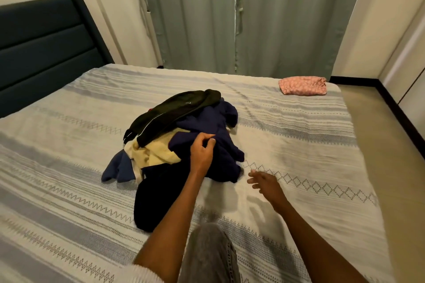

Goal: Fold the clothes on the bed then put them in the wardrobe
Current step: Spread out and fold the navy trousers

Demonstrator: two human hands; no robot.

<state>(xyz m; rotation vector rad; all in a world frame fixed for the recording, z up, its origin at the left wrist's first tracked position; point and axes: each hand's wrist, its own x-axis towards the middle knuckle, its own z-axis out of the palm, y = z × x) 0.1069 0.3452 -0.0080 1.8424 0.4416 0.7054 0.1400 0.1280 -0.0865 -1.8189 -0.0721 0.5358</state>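
Observation:
A heap of unfolded clothes lies in the middle of the bed (69, 202). On top is a black garment (174, 110), beside it a dark navy garment (207, 122), a pale yellow one (158, 154), a blue piece (119, 167) at the left and a black piece (156, 197) at the front. My left hand (202, 151) pinches the navy fabric at the top of the heap. My right hand (264, 181) hovers just right of the heap over the bedspread, fingers loose and holding nothing. A folded pink garment (302, 85) lies at the bed's far right corner.
A dark padded headboard (46, 53) stands at the left. Grey-green curtains (253, 18) hang behind the bed. A strip of floor (391, 167) runs along the bed's right side, with pale cabinet doors (409, 64) at the far right. My knee in grey trousers (207, 255) rests on the bed.

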